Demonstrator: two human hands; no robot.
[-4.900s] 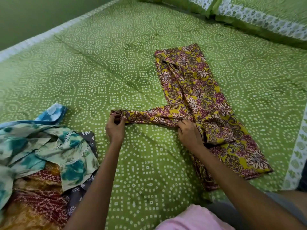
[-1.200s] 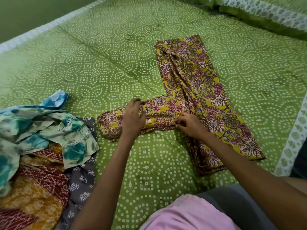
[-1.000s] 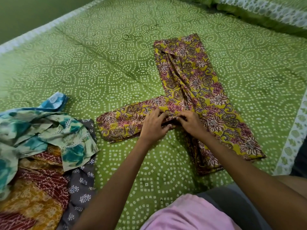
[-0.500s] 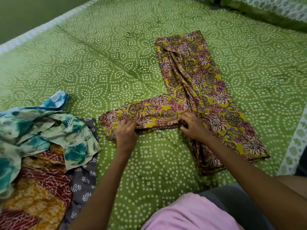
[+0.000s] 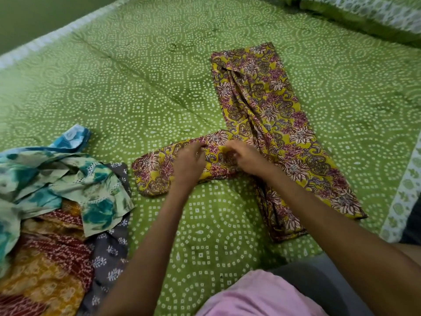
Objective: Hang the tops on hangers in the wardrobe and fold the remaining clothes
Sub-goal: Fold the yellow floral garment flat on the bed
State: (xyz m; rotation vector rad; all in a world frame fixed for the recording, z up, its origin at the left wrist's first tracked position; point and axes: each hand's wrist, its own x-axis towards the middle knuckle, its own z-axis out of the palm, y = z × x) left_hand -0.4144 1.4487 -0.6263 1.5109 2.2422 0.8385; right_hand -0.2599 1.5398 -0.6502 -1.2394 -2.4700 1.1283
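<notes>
Clothes pile (image 5: 57, 201) lies left of floral garment (image 5: 268, 124).

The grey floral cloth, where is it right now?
In the head view it lies lower left on the green bedsheet, under the teal tie-dye garment in the clothes pile: grey floral cloth.

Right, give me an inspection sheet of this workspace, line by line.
Surface: green patterned bedsheet, creased, covering the bed.
Job's things: yellow floral garment laid flat, one part sticking out leftward.
Clutter: pile of clothes at left, teal-white piece on top, red-orange and grey prints under it.
Hands: left hand and right hand both on the garment's leftward part, close together; grip blurred.
Cables: nothing seen.
Surroundings: pillows at top right; green wall at top left.
</notes>
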